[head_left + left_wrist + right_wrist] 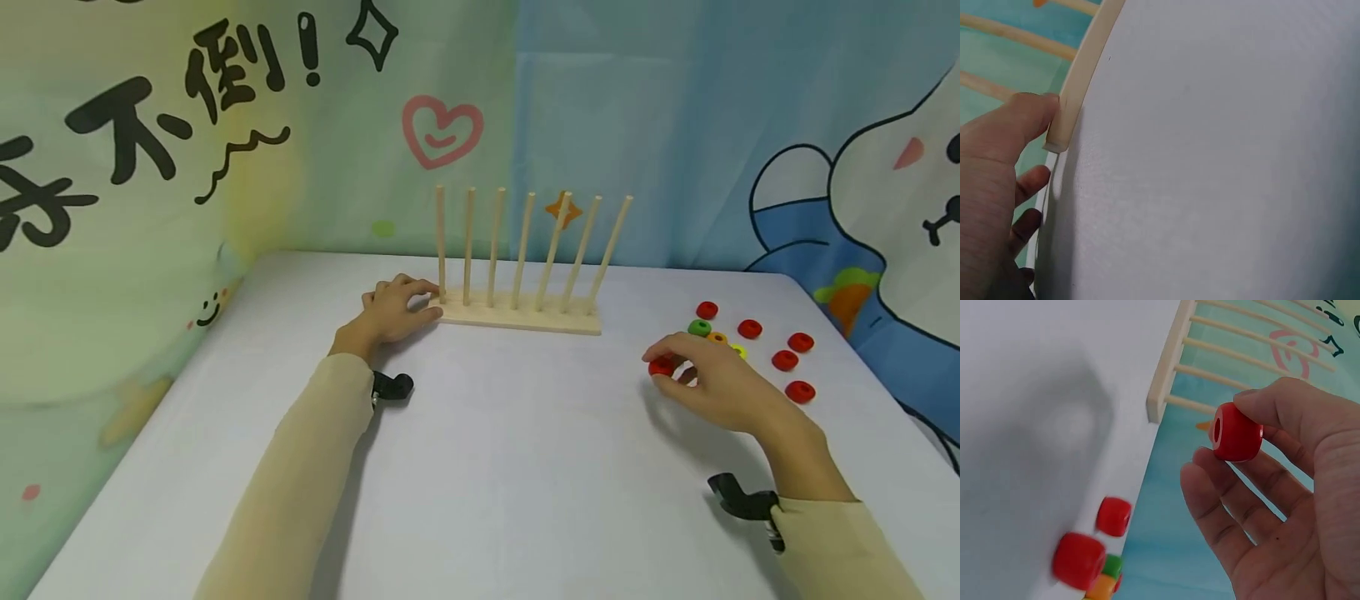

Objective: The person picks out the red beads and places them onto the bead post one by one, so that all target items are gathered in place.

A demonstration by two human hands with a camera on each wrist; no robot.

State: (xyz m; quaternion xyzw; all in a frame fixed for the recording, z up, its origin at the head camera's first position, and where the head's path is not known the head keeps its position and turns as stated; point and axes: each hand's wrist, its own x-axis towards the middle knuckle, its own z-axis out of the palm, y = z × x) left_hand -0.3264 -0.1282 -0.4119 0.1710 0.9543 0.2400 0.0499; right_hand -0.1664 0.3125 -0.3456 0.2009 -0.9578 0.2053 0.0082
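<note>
Between thumb and fingertips, my right hand [716, 379] pinches a red bead [1239, 432] with a hole through it, held above the table. A wooden peg rack [517, 315] stands at the back of the table, its row of upright pegs bare. At the rack's left end, my left hand [390, 310] grips the base; its thumb [1035, 112] lies on the base's edge, while the other fingers are partly hidden. Near my right hand lie loose beads: several red ones [800, 392], a green bead [700, 327], an orange bead [717, 337] and a yellow bead [738, 351], partly covered.
The white table [510, 467] ends at a back edge behind the rack. A printed cloth [622, 108] hangs behind it. Black camera mounts [392, 386] are worn at both wrists.
</note>
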